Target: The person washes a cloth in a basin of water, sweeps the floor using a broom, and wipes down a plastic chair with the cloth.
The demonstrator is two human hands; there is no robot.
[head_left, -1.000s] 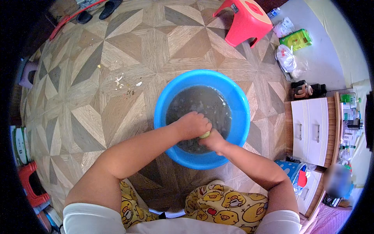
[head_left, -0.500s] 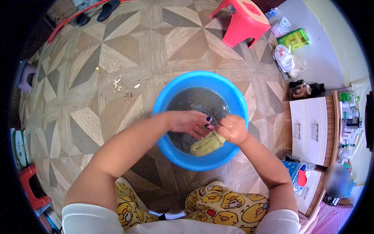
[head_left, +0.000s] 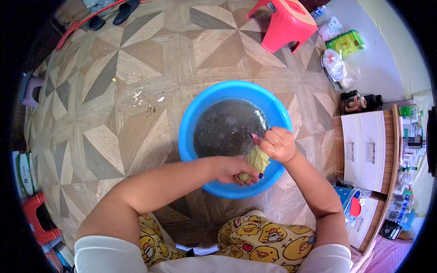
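Note:
A wet yellow-green cloth (head_left: 258,160) is bunched between my hands above the near right part of a blue basin (head_left: 187,132). My right hand (head_left: 276,144) is closed in a fist around the cloth's upper end, by the basin's right rim. My left hand (head_left: 238,170) grips the lower end, its fingers wrapped round it and dark nail polish showing. Murky grey water (head_left: 225,125) with some suds fills the bottom of the basin.
A red plastic stool (head_left: 289,25) stands beyond the basin. White drawers (head_left: 363,150) are on the right, with bags and packages (head_left: 346,43) along the wall. Small scraps (head_left: 137,95) lie on the patterned floor. Dark slippers (head_left: 125,12) are at the far left.
My left hand has moved from over the water down to the cloth's lower end and closed on it. The cloth is now bunched more upright; my right hand keeps its hold.

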